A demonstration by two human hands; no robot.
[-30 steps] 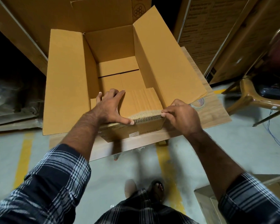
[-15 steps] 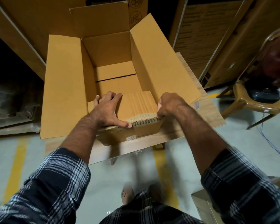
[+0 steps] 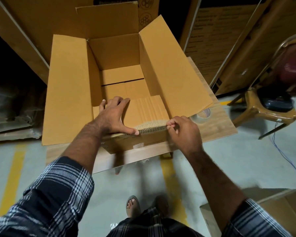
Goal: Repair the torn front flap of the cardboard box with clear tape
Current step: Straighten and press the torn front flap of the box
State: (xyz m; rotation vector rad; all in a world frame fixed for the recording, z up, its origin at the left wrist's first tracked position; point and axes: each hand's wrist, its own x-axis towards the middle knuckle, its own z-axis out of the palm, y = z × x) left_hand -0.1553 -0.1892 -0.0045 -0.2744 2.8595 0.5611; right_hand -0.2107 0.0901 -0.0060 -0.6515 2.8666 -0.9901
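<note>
An open cardboard box (image 3: 126, 79) sits on a wooden board (image 3: 217, 124), its torn front flap (image 3: 147, 108) folded inward. The left hand (image 3: 114, 117) presses flat on the flap; the right hand (image 3: 184, 130), back from its inward reach, now pinches the torn corrugated edge. The clear tape (image 3: 202, 114) roll waits beside the box's right corner, so taping likely follows.

A warehouse: tall printed cartons (image 3: 217, 40) stand on concrete floor (image 3: 246, 159) with yellow lines (image 3: 12, 177)
</note>
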